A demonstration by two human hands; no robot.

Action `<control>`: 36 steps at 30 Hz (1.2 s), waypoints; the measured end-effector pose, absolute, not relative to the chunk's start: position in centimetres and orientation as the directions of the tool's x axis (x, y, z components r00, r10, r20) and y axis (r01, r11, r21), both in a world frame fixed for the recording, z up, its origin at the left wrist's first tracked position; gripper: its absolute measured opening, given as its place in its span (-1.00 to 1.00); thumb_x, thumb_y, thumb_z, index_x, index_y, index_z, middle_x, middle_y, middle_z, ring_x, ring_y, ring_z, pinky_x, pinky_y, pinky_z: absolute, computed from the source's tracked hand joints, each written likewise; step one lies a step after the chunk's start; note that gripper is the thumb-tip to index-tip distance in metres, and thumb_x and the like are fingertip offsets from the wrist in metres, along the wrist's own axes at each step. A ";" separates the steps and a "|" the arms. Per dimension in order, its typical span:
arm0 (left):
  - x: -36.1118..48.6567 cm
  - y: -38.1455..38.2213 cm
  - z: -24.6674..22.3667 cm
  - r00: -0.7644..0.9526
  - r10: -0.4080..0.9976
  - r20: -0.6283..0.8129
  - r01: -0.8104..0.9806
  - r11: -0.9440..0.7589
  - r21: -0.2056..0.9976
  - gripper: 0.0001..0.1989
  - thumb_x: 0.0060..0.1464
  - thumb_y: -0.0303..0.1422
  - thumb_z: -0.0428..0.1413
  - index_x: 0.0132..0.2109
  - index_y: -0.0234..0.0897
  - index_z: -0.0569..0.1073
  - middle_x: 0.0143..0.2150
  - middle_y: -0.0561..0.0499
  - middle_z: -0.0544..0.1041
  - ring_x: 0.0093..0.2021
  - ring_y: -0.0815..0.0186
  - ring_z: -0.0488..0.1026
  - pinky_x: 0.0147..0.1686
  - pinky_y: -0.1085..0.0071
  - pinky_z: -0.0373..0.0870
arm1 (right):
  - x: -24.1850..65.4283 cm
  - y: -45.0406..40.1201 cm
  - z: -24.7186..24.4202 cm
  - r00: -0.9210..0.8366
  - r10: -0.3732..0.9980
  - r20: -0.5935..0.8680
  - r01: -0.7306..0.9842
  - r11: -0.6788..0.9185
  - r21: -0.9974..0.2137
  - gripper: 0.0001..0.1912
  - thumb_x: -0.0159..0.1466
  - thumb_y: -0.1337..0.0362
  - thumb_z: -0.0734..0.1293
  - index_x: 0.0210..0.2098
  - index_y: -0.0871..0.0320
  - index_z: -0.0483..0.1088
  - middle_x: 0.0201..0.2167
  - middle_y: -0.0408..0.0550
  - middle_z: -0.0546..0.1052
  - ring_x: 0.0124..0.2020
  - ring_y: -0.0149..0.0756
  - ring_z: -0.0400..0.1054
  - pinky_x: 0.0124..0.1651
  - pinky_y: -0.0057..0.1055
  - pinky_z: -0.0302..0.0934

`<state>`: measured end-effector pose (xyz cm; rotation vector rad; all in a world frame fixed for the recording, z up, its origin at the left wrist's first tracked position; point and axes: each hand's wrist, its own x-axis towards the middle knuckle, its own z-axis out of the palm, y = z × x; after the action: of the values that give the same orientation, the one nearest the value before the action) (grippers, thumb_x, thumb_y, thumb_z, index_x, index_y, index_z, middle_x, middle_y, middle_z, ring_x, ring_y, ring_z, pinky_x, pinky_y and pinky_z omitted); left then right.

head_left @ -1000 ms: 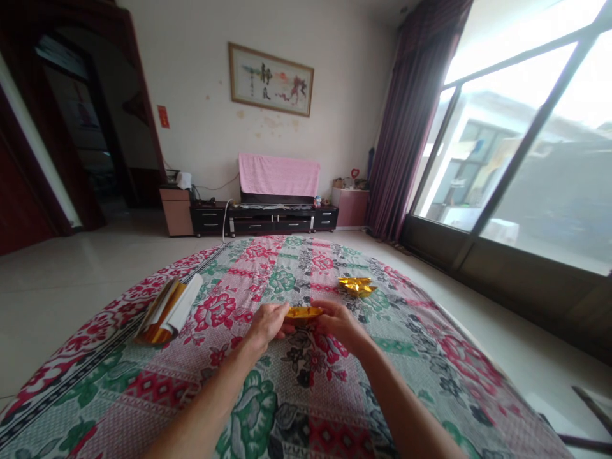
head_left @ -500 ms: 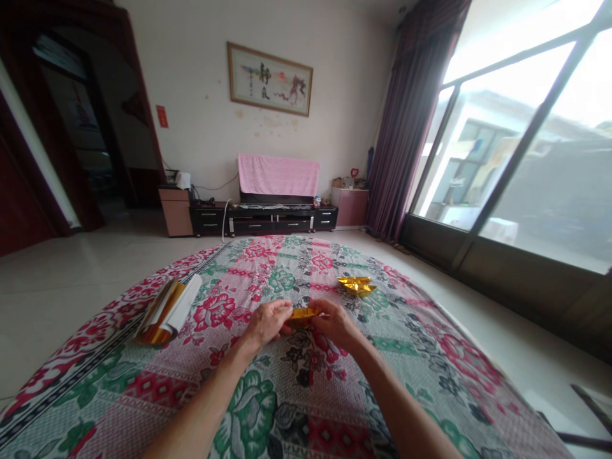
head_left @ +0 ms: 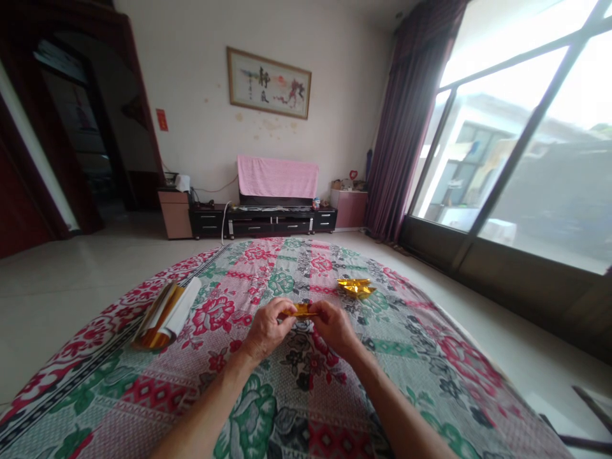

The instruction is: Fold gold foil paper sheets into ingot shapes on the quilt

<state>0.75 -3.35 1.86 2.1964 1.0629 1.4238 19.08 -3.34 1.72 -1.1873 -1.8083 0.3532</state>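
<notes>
Between my two hands is a narrow folded piece of gold foil paper (head_left: 303, 310), held just above the patterned cloth. My left hand (head_left: 271, 326) pinches its left end with thumb and fingers. At the right end, my right hand (head_left: 333, 325) grips it the same way. The fingers cover both ends, so only the middle strip shows. Beyond my right hand lie folded gold foil pieces (head_left: 356, 288), shaped with pointed ends. Off to the left rests a loosely curled stack of gold and white paper sheets (head_left: 167, 312).
A flowered cloth (head_left: 248, 408) in red, green and grey covers the round-edged surface before me. Farther off stand a low black cabinet (head_left: 268, 223) and a screen under a pink towel (head_left: 278, 176). Large windows (head_left: 502, 159) line the right side.
The gold paper between my hands now looks thinner and flatter. My left hand's fingers have curled in more over its end. The other foil pieces and the sheets stay put.
</notes>
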 end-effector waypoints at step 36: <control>0.8 -3.4 2.1 0.225 0.688 0.690 0.463 -0.699 0.546 -0.90 0.05 -0.49 0.06 -0.34 -0.24 0.47 -0.23 -0.02 0.50 -0.19 0.34 0.45 -0.16 0.44 0.38 | 18.7 -3.6 2.2 -0.270 0.697 0.664 0.421 0.706 -0.569 -0.88 0.21 0.34 0.26 -0.31 0.13 0.46 -0.17 0.01 0.46 -0.22 -0.34 0.40 -0.24 -0.44 0.35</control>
<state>0.78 -3.38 2.08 2.2725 1.0896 1.4664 18.72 -3.65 2.19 -0.8661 -1.9068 0.3439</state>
